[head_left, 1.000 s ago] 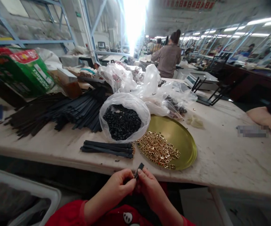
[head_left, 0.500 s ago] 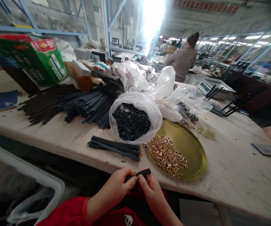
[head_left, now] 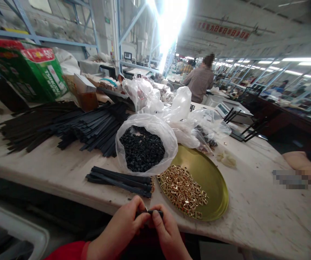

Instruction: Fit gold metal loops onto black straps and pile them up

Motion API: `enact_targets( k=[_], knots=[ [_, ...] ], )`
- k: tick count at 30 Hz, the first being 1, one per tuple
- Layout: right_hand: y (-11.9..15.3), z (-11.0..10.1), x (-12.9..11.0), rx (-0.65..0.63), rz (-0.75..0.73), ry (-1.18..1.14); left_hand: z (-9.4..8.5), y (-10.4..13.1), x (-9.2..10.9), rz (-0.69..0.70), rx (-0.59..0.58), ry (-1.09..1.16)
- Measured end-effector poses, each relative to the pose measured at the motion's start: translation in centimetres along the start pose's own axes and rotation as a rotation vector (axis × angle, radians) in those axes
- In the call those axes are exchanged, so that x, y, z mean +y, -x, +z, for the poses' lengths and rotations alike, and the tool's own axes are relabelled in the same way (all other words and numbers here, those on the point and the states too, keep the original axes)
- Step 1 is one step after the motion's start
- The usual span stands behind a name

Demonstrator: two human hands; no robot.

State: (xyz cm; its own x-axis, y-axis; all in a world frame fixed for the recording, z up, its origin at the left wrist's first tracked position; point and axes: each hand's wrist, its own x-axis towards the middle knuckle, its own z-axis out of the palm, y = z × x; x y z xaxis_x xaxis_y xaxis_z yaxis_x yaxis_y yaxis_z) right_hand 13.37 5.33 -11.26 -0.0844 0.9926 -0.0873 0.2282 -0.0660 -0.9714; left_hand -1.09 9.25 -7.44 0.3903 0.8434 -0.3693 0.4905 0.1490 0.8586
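My left hand (head_left: 130,219) and my right hand (head_left: 165,224) meet in front of the table edge, fingers pinched on a short visible length of black strap (head_left: 158,213). A small shiny metal bit shows between the fingertips; its shape is mostly hidden. Just beyond my hands lies a bundle of black straps (head_left: 119,181) with gold buckles at its right end. To the right, a pile of gold buckles (head_left: 181,189) rests on a round gold tray (head_left: 217,202). Behind the bundle stands an open white plastic bag (head_left: 171,139) of small black loops (head_left: 141,150).
Many loose black straps (head_left: 90,126) spread across the table's left side. Clear plastic bags (head_left: 182,103), a green package (head_left: 36,76) and a scale (head_left: 232,110) stand farther back. Another person's arm (head_left: 301,166) rests at the right. A white bin (head_left: 17,224) is below left.
The view has tilted up and shifted right. My hands stay together, and the strap's free end, which stuck out past my right fingers, is now mostly covered by them. Another person's hand has come into view.
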Motion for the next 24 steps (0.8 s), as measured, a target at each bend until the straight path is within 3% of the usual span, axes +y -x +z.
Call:
enact_targets(
  k=[5,7,11,13,17,24],
  knots=[
    [-2.0,-2.5,-1.3,-0.106,-0.063,0.177,-0.4,-0.8,0.0,0.135,-0.040,-0.056],
    [-3.6,-4.4,-2.4,-0.013,-0.103,0.262,-0.8,-1.3,-0.3,0.136,-0.006,-0.009],
    [-8.3,-7.1,-4.4,0.292,-0.214,0.363,-1.2,-2.2,-0.7,0.035,0.010,0.181],
    [-11.0,-7.0,-4.9,0.297,-0.293,0.439,-1.1,-2.5,-1.0,0.022,0.001,0.259],
    [-15.4,-5.2,-4.4,0.118,-0.322,0.711,-1.4,-2.7,-1.6,0.037,0.030,0.301],
    [-18.7,-4.0,-2.4,0.053,-0.194,0.784,-1.9,-2.7,-2.3,0.017,0.062,0.365]
  ],
)
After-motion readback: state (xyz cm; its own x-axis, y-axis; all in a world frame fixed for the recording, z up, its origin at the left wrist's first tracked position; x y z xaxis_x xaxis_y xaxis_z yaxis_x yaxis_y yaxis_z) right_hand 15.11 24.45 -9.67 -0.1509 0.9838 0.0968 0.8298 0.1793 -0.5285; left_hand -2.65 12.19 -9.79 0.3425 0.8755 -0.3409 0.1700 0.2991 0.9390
